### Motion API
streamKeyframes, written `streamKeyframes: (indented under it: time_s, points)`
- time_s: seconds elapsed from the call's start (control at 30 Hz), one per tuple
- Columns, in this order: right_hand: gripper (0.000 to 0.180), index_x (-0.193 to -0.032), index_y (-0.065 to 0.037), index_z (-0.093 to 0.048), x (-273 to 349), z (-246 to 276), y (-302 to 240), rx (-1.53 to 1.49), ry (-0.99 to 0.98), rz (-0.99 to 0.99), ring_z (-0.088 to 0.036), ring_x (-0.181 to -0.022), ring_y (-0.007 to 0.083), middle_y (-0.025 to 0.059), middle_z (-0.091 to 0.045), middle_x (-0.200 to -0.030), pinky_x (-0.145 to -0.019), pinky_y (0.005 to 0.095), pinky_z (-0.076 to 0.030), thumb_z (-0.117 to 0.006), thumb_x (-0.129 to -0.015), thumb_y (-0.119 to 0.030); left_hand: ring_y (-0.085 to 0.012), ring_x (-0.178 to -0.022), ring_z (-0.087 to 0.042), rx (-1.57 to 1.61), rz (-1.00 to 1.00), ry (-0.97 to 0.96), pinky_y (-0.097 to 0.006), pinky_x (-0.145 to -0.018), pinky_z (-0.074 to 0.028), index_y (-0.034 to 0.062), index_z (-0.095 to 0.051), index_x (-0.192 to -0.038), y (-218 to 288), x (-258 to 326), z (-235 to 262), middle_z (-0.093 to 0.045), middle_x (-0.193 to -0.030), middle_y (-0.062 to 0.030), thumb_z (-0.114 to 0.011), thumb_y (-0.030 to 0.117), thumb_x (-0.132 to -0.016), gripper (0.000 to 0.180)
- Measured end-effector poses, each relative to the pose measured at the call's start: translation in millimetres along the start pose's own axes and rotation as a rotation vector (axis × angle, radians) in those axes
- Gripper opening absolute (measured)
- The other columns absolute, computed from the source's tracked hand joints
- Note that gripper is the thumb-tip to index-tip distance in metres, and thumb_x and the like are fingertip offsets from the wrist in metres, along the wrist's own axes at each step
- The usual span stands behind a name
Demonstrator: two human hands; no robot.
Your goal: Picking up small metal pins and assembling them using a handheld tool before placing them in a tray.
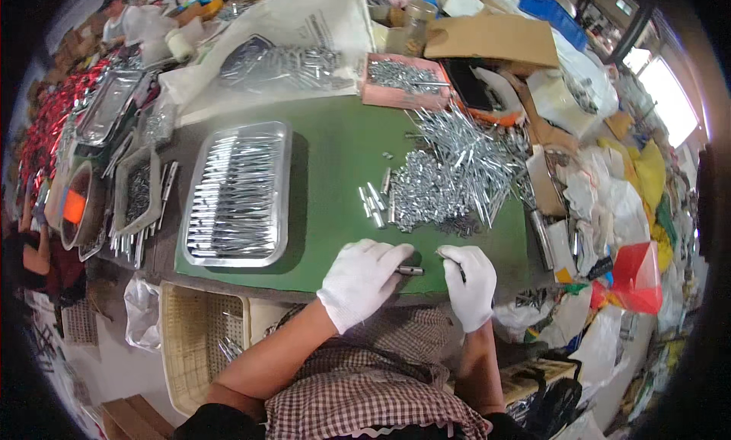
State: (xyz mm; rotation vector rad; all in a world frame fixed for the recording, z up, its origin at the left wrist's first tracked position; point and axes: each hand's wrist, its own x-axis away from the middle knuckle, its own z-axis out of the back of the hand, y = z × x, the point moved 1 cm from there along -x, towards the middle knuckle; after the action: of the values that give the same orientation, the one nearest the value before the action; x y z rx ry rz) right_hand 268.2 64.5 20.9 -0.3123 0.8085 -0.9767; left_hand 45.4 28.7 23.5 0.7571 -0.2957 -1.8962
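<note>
Right of the silver tray (284,192), over the green worktop (327,162), the gloved left hand (362,282) holds a short metal cylinder (413,271), fingers closed around one end, the other jutting toward the right hand (471,284). That hand, farther from the tray, curls its fingers narrowly; whether they pinch anything small, I cannot tell. The cylinder looks light, stiff and smooth, likely slippery against gloves, so mid-barrel seems the surest hold. Small metal parts (428,187) lie heaped right of the tray too.
</note>
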Motion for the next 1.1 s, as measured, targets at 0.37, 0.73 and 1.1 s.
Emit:
streamKeyframes:
  time_s: [0.37,0.73,1.1]
  points:
    - [0.019,-0.100,-0.010,-0.075,17,2,2,-0.019,0.020,0.034,-0.068,-0.085,0.0314,0.0093,-0.072,-0.092,-0.078,0.0420,-0.053,-0.070,-0.084,-0.001,-0.0316,-0.097,-0.066,0.006,0.047,-0.045,-0.046,-0.087,-0.051,0.0094,-0.060,-0.134,15,13,1,-0.072,-0.103,-0.0098,-0.075,0.014,-0.081,0.056]
    - [0.019,-0.100,-0.012,-0.076,6,2,9,0.002,0.010,0.019,-0.069,-0.088,0.0306,0.0083,-0.073,-0.094,-0.080,0.0421,-0.053,-0.071,-0.083,-0.004,-0.0299,-0.096,-0.067,-0.031,0.059,-0.040,-0.045,-0.088,-0.050,0.0104,-0.060,-0.136,12,5,1,-0.072,-0.101,-0.0076,-0.077,0.013,-0.080,0.058]
    - [0.012,-0.092,-0.008,-0.075,19,3,-1,-0.007,0.024,0.050,-0.070,-0.082,0.0332,0.0125,-0.073,-0.087,-0.075,0.0428,-0.054,-0.070,-0.082,-0.002,-0.0297,-0.088,-0.068,-0.101,-0.012,-0.057,-0.044,-0.077,-0.054,0.0158,-0.071,-0.104,17,14,-9,-0.069,-0.093,-0.0061,-0.073,0.029,-0.087,0.022]
